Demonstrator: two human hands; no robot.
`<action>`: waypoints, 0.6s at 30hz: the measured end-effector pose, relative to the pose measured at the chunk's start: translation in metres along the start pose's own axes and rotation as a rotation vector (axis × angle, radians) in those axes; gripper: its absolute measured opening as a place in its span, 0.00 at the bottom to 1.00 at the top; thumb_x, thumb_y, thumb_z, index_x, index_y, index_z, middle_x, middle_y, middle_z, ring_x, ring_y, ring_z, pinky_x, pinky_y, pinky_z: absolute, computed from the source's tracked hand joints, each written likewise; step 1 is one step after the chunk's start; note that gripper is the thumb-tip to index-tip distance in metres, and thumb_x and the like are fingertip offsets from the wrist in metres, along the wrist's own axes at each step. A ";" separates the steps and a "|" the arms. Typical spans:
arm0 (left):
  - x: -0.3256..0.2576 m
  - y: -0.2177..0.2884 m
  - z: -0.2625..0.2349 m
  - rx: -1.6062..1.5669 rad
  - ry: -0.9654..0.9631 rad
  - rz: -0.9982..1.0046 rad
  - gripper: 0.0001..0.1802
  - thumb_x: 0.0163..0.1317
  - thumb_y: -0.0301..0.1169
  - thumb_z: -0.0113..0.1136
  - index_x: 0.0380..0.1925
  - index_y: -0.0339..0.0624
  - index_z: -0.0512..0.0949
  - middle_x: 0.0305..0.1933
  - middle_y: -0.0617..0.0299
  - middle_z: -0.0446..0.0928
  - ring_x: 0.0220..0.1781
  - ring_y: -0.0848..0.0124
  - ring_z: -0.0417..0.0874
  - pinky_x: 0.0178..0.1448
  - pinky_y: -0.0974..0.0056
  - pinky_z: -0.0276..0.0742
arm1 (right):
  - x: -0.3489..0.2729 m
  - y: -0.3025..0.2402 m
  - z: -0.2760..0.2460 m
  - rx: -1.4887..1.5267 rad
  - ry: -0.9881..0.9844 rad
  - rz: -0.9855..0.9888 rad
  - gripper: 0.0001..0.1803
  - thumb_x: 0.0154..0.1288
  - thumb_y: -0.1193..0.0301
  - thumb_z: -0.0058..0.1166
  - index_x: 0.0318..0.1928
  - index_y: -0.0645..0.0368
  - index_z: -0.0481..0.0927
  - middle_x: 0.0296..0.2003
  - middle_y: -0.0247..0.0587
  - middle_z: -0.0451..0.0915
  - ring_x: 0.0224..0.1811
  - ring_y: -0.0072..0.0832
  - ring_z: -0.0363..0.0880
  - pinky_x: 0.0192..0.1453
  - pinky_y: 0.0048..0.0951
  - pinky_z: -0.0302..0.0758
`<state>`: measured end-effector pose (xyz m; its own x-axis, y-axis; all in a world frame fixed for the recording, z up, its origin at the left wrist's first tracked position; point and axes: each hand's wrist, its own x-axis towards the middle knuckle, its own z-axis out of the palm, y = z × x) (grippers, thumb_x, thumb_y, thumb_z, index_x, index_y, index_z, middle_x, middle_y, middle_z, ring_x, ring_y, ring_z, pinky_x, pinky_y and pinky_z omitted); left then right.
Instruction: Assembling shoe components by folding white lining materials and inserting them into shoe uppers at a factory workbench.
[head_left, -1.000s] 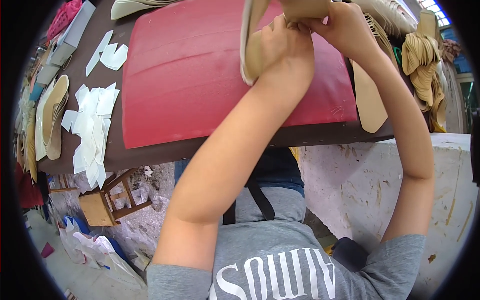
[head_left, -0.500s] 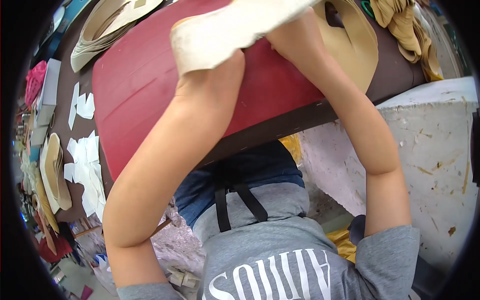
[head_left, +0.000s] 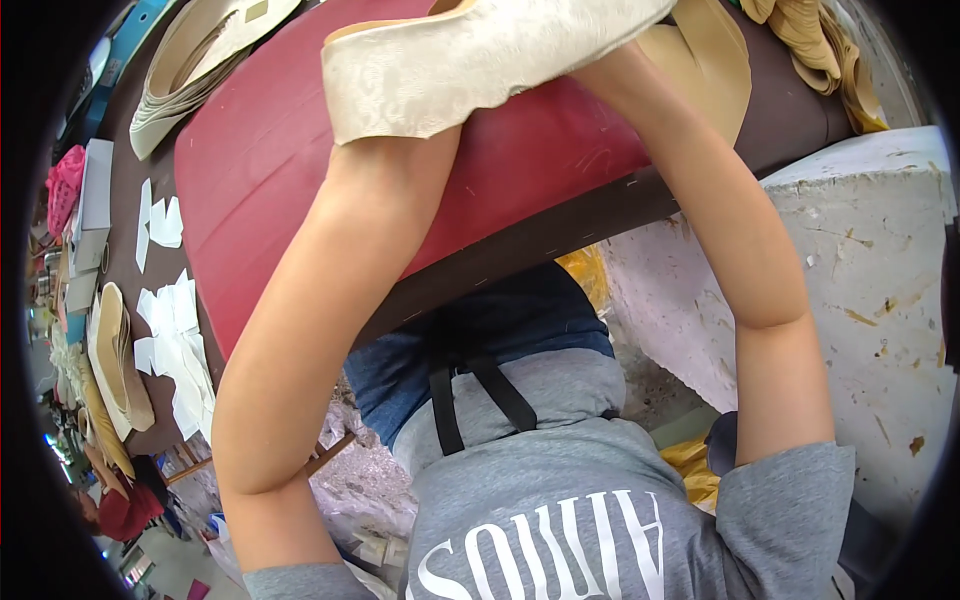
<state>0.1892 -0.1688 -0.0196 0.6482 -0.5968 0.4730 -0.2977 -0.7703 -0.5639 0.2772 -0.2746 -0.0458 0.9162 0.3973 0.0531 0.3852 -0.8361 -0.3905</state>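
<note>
Above the smooth red mat (head_left: 270,170), a cream brocade shoe upper (head_left: 480,55).

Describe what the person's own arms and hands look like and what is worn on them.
Both forearms are bare, with no watch, bracelet or gloves in view. The left arm and right arm each come out of a short grey T-shirt sleeve that ends above the elbow. The hands themselves are hidden behind the cream shoe upper at the top edge, so rings or nails cannot be told.

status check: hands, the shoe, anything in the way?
Both hands hidden behind cream shoe upper, grip cannot be told. Shoe raised over red pad. White paper pieces and tan soles lie off left, apart.
</note>
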 end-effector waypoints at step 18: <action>0.003 0.032 0.037 0.285 -0.503 -0.010 0.13 0.54 0.26 0.55 0.40 0.36 0.79 0.29 0.55 0.79 0.20 0.71 0.74 0.20 0.65 0.68 | -0.015 0.011 -0.007 -0.163 -0.125 0.143 0.26 0.61 0.63 0.53 0.58 0.61 0.72 0.55 0.44 0.76 0.55 0.37 0.73 0.58 0.35 0.68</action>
<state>0.2072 -0.1869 -0.0610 0.9243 -0.3555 0.1388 -0.1340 -0.6428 -0.7542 0.2685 -0.2920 -0.0441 0.9458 0.3055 -0.1099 0.2745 -0.9332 -0.2320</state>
